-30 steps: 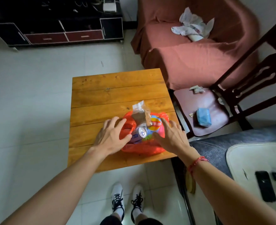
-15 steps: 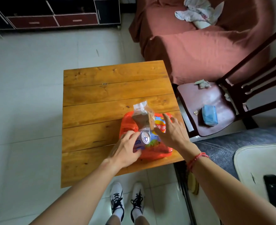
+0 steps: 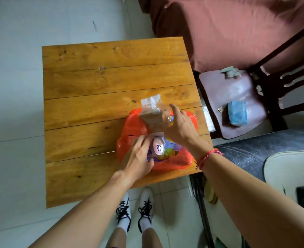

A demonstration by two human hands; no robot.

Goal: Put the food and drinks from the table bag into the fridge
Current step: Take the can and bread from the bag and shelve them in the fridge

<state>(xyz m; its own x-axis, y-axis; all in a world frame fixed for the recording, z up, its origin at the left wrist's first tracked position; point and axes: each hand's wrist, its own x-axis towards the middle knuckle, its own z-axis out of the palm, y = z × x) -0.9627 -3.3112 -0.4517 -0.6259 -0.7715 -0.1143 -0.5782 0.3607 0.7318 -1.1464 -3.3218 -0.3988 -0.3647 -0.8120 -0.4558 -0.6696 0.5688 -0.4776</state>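
From my feed I see a pale tiled floor [image 3: 13,104] lit evenly by soft daylight. A square worktop [image 3: 111,77] of honey-coloured wooden planks stands on it. Just beyond its far right corner sits a sofa draped in rust-red cloth [image 3: 228,29]. Right of the worktop is a dark wooden chair [image 3: 272,83] with a glossy maroon seat, carrying a light-blue packet [image 3: 237,113] and some crumpled paper [image 3: 230,72]. Lower right, a dark speckled cushion [image 3: 246,153] meets a cream surface [image 3: 290,169].
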